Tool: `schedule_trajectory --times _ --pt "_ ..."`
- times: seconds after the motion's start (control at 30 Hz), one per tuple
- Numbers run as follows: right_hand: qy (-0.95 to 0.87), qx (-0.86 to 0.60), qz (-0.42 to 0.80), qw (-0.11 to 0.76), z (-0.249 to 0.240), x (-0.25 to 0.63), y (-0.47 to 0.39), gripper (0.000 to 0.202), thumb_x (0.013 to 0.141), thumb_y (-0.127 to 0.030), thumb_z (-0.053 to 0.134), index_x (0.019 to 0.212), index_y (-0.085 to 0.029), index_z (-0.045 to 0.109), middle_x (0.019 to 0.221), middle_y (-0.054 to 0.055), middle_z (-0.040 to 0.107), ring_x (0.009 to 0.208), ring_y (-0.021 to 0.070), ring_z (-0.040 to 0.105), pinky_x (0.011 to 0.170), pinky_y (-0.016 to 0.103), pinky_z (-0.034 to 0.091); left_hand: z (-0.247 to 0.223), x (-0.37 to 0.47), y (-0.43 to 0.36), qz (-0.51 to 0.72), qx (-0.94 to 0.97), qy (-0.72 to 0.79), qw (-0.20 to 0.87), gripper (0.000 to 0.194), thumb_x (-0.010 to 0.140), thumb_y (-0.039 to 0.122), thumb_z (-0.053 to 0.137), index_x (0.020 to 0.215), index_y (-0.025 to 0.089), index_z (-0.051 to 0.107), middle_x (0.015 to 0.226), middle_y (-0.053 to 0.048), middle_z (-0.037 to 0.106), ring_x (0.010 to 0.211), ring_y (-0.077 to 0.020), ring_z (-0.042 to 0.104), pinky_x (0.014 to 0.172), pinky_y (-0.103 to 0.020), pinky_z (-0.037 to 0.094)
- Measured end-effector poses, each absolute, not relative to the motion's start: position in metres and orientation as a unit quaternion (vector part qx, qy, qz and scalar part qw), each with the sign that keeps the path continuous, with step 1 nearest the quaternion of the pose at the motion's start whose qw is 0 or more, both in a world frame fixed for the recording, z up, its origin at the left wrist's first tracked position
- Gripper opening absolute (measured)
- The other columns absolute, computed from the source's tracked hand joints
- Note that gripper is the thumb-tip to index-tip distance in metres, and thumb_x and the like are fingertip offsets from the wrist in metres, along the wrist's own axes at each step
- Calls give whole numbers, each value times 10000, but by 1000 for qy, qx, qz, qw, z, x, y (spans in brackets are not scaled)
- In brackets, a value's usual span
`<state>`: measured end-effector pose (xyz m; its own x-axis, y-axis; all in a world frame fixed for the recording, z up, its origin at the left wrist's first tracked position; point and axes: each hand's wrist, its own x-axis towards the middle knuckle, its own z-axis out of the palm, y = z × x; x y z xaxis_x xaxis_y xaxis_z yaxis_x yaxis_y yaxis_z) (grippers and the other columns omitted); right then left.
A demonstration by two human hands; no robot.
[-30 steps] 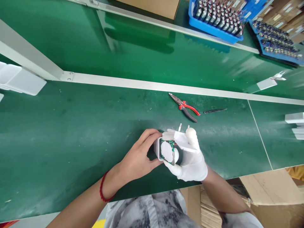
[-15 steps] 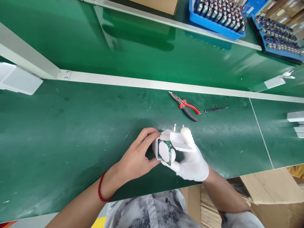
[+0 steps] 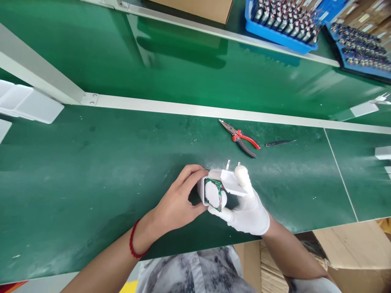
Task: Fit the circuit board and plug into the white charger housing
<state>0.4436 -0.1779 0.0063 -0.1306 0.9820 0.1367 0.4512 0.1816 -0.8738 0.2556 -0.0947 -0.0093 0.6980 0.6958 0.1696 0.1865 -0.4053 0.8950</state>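
Gripping the charger (image 3: 214, 191), both hands (image 3: 177, 203) sit near the table edge (image 3: 305, 228).

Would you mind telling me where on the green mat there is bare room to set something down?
The widest bare patch lies left of the left hand, between the white rail and the mat's near edge, up to the white trays. A smaller one lies right of the right hand, below the tweezers. It is crowded around the pliers and charger.
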Motion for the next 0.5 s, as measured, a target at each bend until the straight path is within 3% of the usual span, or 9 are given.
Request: schedule_trajectory --times 0.17,0.37,0.5 --pt "-717 -535 212 393 7 446 -178 904 848 -251 730 1560 -266 174 1352 187 538 1192 300 609 1002 505 526 -9 255 -95 271 799 277 461 545 762 61 687 1251 212 502 1236 -55 497 1118 -149 569 993 -200 475" --pt "-722 -503 284 381 17 444 -170 763 885 -179 646 1513 -278 225 1146 102 658 1018 218 674 952 438 556 -9 254 -94 263 821 273 428 529 776 58 659 1256 197 483 1242 -74 496 1131 -168 561 996 -215 467" --pt "-694 -520 301 396 22 439 -168 704 839 -123 659 1441 -274 325 1164 96 640 1035 219 662 951 436 544 -9 253 -92 255 825 270 426 505 782 71 656 1242 204 495 1213 -70 516 1094 -172 578 974 -235 485"
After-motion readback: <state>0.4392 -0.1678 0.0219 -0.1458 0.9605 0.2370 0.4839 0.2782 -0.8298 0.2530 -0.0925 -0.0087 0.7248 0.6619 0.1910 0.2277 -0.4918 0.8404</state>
